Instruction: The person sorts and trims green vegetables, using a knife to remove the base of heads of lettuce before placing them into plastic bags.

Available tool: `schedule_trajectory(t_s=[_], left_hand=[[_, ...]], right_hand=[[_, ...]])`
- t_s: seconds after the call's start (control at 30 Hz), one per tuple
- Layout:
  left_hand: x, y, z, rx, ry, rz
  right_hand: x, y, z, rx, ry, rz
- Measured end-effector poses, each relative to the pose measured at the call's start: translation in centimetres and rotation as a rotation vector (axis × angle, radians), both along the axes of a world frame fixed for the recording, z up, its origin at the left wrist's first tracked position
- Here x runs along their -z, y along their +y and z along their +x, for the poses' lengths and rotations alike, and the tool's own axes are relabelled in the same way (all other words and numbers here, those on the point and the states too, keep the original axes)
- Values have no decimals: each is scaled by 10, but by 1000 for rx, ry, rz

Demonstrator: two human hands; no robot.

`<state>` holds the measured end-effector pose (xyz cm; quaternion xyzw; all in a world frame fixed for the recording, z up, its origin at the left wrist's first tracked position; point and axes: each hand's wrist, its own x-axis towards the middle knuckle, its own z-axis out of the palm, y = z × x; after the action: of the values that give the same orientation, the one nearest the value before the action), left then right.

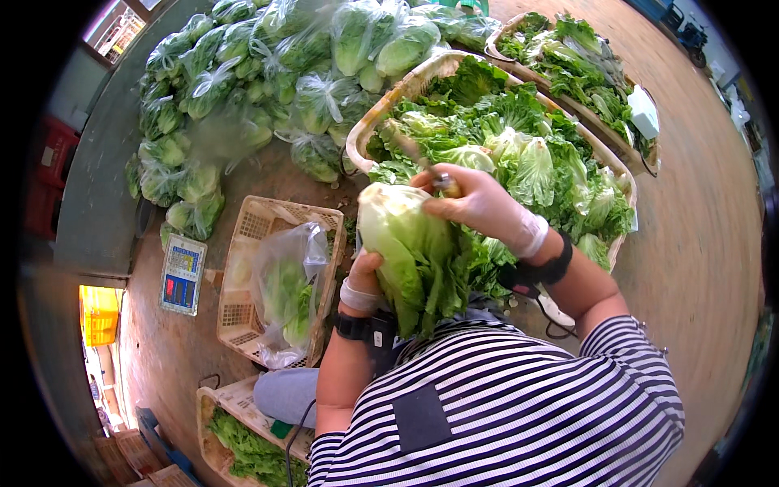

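My left hand (364, 277), in a thin pale glove, is closed on a large head of lettuce (402, 231), supporting it from the left. The cut white base of the head is up and its loose green leaves hang down in front of my chest. In my right hand (485, 203), also gloved, is a knife (445, 184), its blurred blade pointing up and left. Fingers of that hand reach the top right of the lettuce. Behind it stands a big basket (629, 174) heaped with lettuce heads (531, 170) and leaves.
A plastic crate (235, 280) on my left contains a clear bag (284, 284) with lettuce inside. Beside it lies a digital scale (182, 274). Bagged lettuces (316, 105) are piled at the far left. More leaf-filled baskets stand at far right (560, 81) and lower left (207, 410).
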<state>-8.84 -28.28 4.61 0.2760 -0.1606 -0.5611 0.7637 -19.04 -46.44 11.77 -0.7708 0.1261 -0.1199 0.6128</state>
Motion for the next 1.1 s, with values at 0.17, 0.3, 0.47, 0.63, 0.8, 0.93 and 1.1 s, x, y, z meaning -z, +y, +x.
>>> schedule_trajectory(t_s=[0.17,0.3,0.47,0.63,0.8,0.93,1.1], left_hand=[[0,5,9,209,-316,33],[-8,-3,6,281,-286,35],[-13,-11,-7,143,-109,-129],[-2,8,16,-137,320,-446],[45,49,56,-759,-88,-83],[37,100,62,-1062,-87,63],[66,185,58,-1129,229,-110]], right_hand=[[-41,-27,9,-244,377,-166],[-59,-49,8,-338,293,-417],[-70,-126,-19,227,222,-809],[-7,-112,-55,411,259,-547],[134,-21,-74,186,216,-251],[160,-61,-107,336,441,-96],[70,-19,-53,452,240,-303]])
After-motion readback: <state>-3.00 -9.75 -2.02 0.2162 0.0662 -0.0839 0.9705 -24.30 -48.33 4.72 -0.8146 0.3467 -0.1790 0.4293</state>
